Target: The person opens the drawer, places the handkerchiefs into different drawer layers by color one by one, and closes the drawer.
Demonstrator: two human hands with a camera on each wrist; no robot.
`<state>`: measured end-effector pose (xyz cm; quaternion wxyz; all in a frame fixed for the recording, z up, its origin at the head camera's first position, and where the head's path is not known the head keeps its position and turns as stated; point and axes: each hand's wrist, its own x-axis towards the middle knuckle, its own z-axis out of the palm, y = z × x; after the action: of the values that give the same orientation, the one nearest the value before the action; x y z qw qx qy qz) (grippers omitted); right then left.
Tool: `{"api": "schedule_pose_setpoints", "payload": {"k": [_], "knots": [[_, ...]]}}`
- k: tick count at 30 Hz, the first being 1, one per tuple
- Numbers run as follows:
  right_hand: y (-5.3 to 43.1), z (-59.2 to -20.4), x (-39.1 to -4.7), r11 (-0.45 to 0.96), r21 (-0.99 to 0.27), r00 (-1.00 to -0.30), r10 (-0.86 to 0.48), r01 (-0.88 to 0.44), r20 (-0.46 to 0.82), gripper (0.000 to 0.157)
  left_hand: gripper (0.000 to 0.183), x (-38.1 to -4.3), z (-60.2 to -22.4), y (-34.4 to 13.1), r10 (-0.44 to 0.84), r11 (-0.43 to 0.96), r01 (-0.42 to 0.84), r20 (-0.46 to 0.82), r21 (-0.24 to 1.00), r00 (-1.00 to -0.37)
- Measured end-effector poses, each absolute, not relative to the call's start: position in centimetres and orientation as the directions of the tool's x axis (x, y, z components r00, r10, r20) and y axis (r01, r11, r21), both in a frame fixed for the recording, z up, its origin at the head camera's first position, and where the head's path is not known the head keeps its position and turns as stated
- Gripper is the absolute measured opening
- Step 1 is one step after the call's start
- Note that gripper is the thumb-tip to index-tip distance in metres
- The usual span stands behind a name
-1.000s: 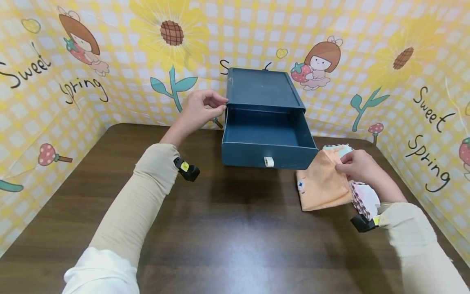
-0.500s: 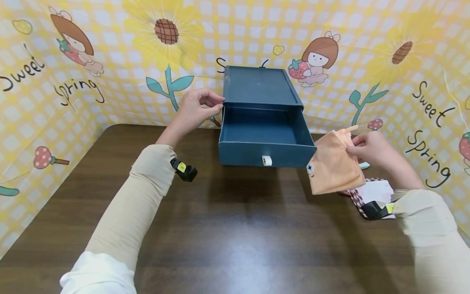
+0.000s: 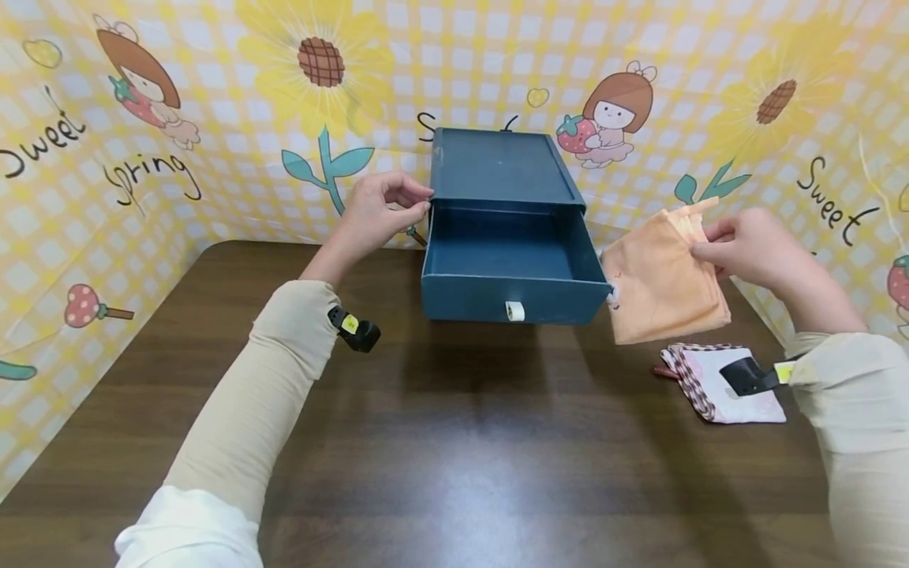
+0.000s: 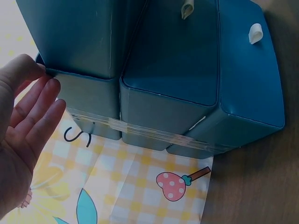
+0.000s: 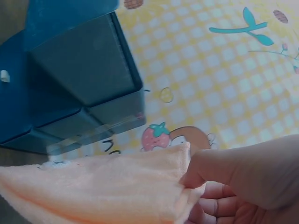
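Note:
A folded peach-orange towel (image 3: pixel 663 276) with a hanging loop is pinched at its right edge by my right hand (image 3: pixel 760 244). It hangs in the air just right of the pulled-out top drawer (image 3: pixel 497 301), overlapping its front corner in the head view. My left hand (image 3: pixel 379 209) grips the left front top edge of the blue drawer cabinet (image 3: pixel 504 166), thumb against fingertips. In the left wrist view, the thumb (image 4: pixel 29 67) lies on that edge. The drawer's visible interior holds nothing. The right wrist view shows the towel (image 5: pixel 107 182) between thumb and curled fingers.
A folded white-and-pink cloth (image 3: pixel 746 406) with checked trim lies on the brown table (image 3: pixel 426 465) below my right wrist. Closed lower drawers (image 4: pixel 177 51) with white pull tabs sit under the open one. A yellow checked printed sheet (image 3: pixel 483 47) encloses the table.
My right hand has lifted the orange towel off the table, up and to the right, uncovering the white-and-pink cloth. My left hand keeps its place on the cabinet.

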<state>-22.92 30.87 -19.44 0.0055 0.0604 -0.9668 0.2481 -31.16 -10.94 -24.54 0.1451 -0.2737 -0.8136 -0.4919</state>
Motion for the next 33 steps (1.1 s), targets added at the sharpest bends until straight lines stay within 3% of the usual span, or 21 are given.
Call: {"api": "schedule_pose_setpoints", "payload": {"k": [10, 24, 33], "knots": [[30.7, -16.0, -23.2, 0.905, -0.409, -0.993, -0.098, -0.119, 0.073, 0.036, 0.015, -31.2, -24.5, -10.9, 0.306, 0.367, 0.582, 0.496, 0.726, -0.812], [32.0, -12.2, -23.1, 0.870, -0.492, -0.995, 0.017, -0.033, 0.096, 0.050, 0.015, -31.1, -24.5, -10.9, 0.310, 0.390, 0.580, 0.491, 0.715, -0.814], [31.7, -10.3, -22.8, 0.896, -0.441, -0.985, 0.026, -0.054, 0.173, 0.046, 0.015, -31.1, -24.6, -10.9, 0.310, 0.388, 0.581, 0.492, 0.716, -0.813]]}}
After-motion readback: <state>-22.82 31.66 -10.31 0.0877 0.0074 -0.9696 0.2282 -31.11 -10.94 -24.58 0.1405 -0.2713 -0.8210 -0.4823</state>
